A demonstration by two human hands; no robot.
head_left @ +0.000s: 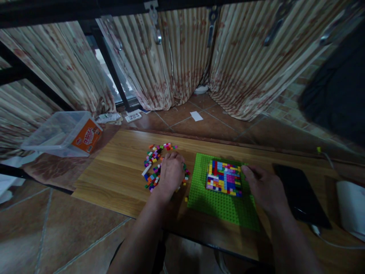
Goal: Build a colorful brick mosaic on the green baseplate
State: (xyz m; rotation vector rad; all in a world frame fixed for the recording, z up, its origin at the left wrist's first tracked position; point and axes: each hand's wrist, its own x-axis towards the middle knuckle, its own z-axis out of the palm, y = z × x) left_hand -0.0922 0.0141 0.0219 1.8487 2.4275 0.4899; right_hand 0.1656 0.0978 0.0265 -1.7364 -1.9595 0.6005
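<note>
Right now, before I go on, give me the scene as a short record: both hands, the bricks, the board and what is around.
Left hand: over the loose bricks; fingertips hidden
Right hand: by the right edge of the brick panel; contact unclear
Loose bricks: mixed colours, left of the board
Brick panel: many-coloured, on the board
Board: green, studded, on the wooden table
Right side: black tablet, white cable at its near end
Beyond table's left end: clear tub, orange label

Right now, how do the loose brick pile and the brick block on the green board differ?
The pile is scattered; the block is packed into a rough rectangle. The pile lies on the wooden table, the block on the green board. Both are many-coloured.
</note>
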